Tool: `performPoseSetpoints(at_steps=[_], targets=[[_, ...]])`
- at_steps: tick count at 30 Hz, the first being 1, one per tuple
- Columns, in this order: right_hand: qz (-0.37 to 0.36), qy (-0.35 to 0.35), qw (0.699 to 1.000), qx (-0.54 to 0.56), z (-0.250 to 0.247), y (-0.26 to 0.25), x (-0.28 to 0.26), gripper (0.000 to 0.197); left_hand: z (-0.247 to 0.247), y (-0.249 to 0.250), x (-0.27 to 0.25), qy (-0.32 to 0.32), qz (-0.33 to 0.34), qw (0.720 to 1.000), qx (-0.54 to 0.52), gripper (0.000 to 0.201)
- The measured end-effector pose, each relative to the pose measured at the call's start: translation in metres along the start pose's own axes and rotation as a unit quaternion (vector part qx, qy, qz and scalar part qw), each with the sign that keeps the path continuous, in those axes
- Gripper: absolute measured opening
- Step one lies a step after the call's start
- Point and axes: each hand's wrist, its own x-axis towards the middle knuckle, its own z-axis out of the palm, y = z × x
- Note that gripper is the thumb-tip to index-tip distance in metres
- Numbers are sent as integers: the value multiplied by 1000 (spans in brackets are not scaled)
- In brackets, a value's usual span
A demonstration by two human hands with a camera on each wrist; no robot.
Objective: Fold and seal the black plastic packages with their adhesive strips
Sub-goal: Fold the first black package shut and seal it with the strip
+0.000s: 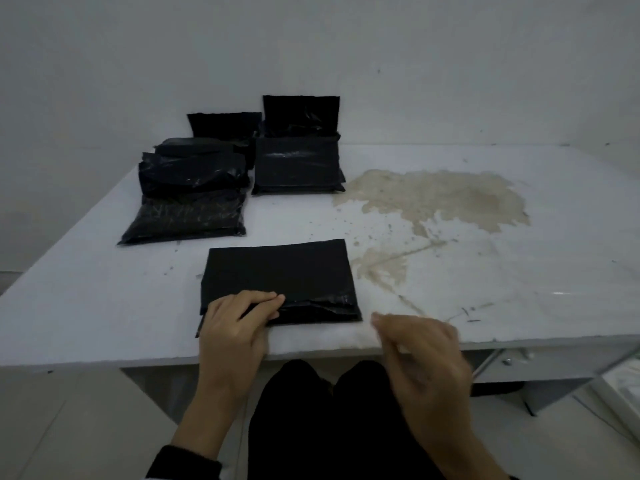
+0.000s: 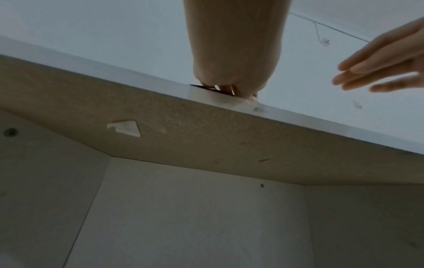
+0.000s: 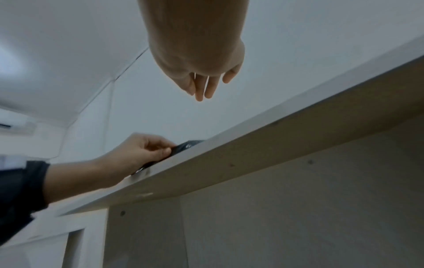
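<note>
the left hand (image 1: 235, 323) pinches the near left edge of a black plastic package (image 1: 280, 275) between thumb and curled fingers, the package lying flat near the front edge of the white table (image 1: 86, 306). the right hand (image 1: 422, 348) hangs just beside the package's right corner, above the table edge, fingers loose and slightly spread, holding nothing. farther back on the left lie two piles of black packages (image 1: 194, 188), one (image 1: 298, 164) close to the wall, next to a brownish stain (image 1: 436, 195) on the tabletop.
</note>
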Motion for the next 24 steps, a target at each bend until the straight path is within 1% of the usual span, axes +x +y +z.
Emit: performPoseSetpoints(at_steps=[1, 2, 3, 4, 5, 6, 7, 9, 11, 15, 16, 18, 20, 22, 24], targets=[[27, -16, 999, -10, -15, 9, 7, 18, 2, -1, 1, -4, -7, 1000, 3, 24], [66, -48, 996, -29, -30, 20, 17, 18, 5, -1, 3, -9, -14, 1000, 8, 27], [113, -103, 987, -51, -47, 31, 31, 17, 7, 0, 6, -13, -23, 1000, 12, 28], [156, -184, 968, -73, -63, 43, 46, 16, 9, 0, 7, -15, -35, 999, 14, 28], [184, -276, 938, -97, -77, 55, 61, 16, 11, 1, 9, -16, -49, 999, 13, 29], [195, -359, 905, -117, -89, 66, 76, 16, 12, 1, 11, -17, -64, 998, 7, 32], [191, -423, 876, -129, -98, 76, 91, 16, 13, 2, 13, -18, -76, 997, -1, 35], [160, -505, 835, -149, -102, 93, 117, 17, 13, 2, 16, -20, -94, 995, -24, 35], [131, -552, 805, -173, -94, 108, 138, 19, 13, 2, 18, -27, -109, 993, -41, 33], [84, -610, 759, -212, -59, 137, 176, 26, 16, 3, 26, -40, -130, 990, -42, 35], [71, -628, 743, -221, -48, 141, 185, 30, 18, 3, 29, -41, -134, 989, -39, 36], [53, -671, 699, -240, -26, 148, 200, 43, 22, 1, 32, -42, -148, 987, -35, 37], [42, -712, 656, -247, -7, 152, 210, 62, 24, -1, 32, -43, -165, 985, -37, 35], [28, -740, 635, -221, 7, 153, 212, 73, 25, -2, 30, -39, -153, 987, -34, 26], [12, -754, 628, -194, 17, 152, 211, 70, 25, -2, 26, -33, -126, 991, -26, 21]])
